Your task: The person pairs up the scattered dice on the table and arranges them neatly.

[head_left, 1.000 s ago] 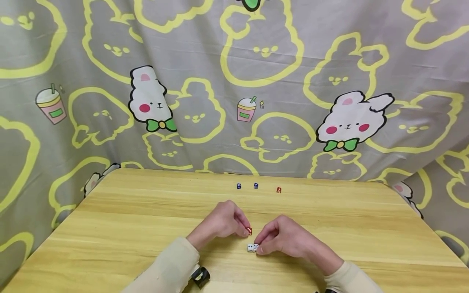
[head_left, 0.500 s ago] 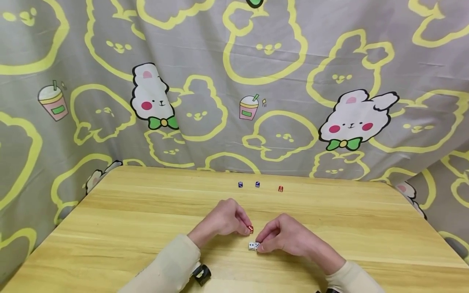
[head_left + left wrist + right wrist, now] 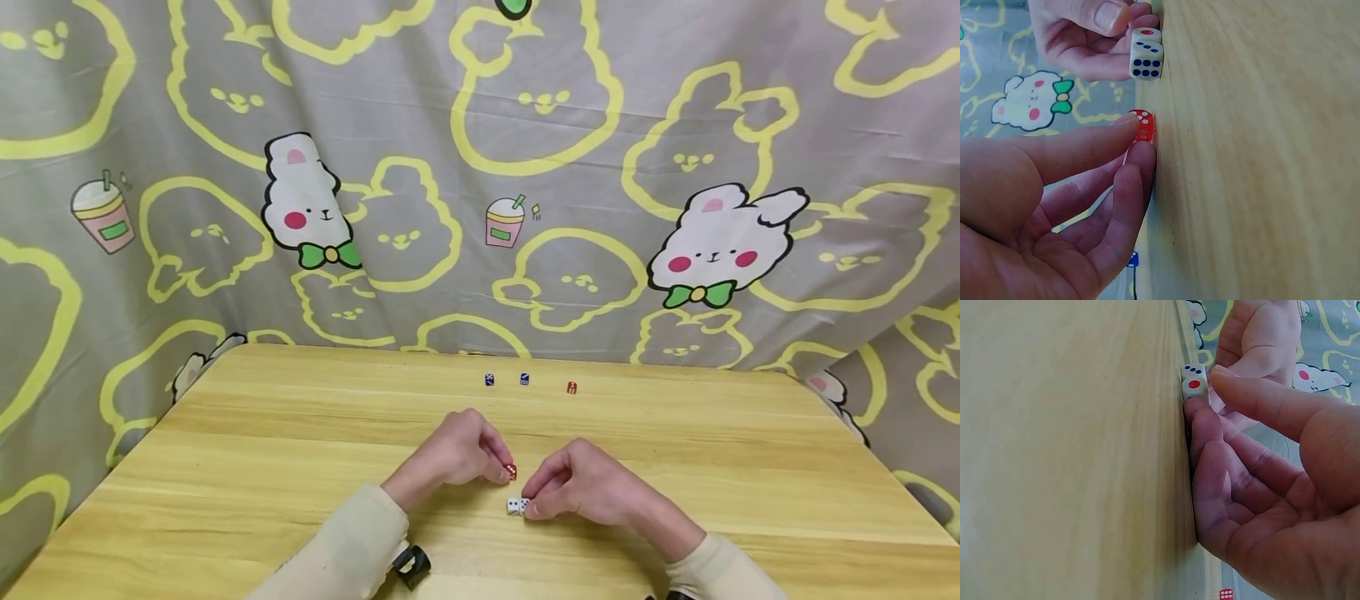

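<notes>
Two white dice sit side by side on the wooden table in the head view, the left die [image 3: 512,506] against the right die [image 3: 525,505]. The person's right hand [image 3: 581,485] pinches the right one between thumb and fingertips. Just behind them, the left hand [image 3: 463,450] holds a red die [image 3: 512,472] with thumb and fingers, low at the tabletop. White pips on that red die [image 3: 1143,125] show in the left wrist view, its sides partly covered by fingers. There the white dice [image 3: 1146,62] stand a short way beyond it, apart from it.
Toward the back of the table [image 3: 300,417] lie a blue die [image 3: 489,380], a second blue die [image 3: 524,379] and another red die [image 3: 572,387], spaced apart. A patterned grey curtain [image 3: 420,108] hangs behind the table and at both sides.
</notes>
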The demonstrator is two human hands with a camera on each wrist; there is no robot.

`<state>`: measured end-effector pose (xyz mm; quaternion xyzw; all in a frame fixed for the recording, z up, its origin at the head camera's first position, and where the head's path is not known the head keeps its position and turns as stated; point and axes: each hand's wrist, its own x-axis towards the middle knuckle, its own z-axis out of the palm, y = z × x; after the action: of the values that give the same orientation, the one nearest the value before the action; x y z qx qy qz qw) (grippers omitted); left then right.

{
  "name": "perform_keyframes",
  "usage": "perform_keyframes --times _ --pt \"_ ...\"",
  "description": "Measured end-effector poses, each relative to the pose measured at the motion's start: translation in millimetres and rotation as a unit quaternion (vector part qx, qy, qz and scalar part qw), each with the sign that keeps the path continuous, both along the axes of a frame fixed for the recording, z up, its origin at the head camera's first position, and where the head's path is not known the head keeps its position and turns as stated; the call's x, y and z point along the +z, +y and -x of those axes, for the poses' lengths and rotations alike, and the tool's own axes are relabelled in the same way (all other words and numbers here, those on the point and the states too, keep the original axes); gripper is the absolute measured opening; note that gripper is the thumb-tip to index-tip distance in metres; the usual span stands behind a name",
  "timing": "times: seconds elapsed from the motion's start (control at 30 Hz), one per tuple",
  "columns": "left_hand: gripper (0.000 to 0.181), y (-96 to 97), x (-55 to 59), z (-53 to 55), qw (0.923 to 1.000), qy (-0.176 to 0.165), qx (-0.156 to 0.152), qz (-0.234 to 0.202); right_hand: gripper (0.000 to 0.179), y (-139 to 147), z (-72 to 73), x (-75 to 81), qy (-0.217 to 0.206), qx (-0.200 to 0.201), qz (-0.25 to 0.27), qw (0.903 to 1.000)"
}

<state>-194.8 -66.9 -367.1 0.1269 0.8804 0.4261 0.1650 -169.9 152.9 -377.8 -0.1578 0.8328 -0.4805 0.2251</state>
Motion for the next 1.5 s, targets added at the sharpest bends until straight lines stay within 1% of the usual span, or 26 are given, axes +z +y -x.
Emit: perform_keyframes --times 0.3,0.53,0.7,0.87,1.1,1.3,1.5 --pt "0.015 0.5 -0.7 -0.7 1.0000 -0.004 -0.001 -0.005 0.016 0 -0.5 0.4 -0.001 0.002 0.001 1.0000" --pt "0.015 0.8 -0.5 -0.9 1.0000 0.001 0.001 0.001 0.016 1 -0.5 0.5 0.005 0.005 0.001 1.0000" --pt "0.015 -0.5 -0.6 -0.9 1.0000 -0.001 -0.001 0.002 0.017 0 0.2 0.5 -0.005 0.007 0.010 0.9999" --pt "0.015 -0.9 0.3 -0.6 1.0000 0.003 -0.002 0.005 0.022 2 1.6 1.9 -0.016 0.010 0.017 0.9997" --pt "0.015 -0.6 2.2 -0.3 1.0000 0.005 -0.004 0.005 0.027 5 4.2 10.4 -0.031 0.001 0.013 0.9995" --pt "0.014 -0.4 2.7 0.1 1.0000 -0.004 -0.001 0.003 0.030 13 11.2 17.9 -0.007 -0.018 0.004 0.9998" --pt "0.014 0.7 1.8 -0.9 1.0000 -0.005 -0.001 0.003 0.031 22 17.1 17.9 0.026 -0.048 -0.007 0.9985"
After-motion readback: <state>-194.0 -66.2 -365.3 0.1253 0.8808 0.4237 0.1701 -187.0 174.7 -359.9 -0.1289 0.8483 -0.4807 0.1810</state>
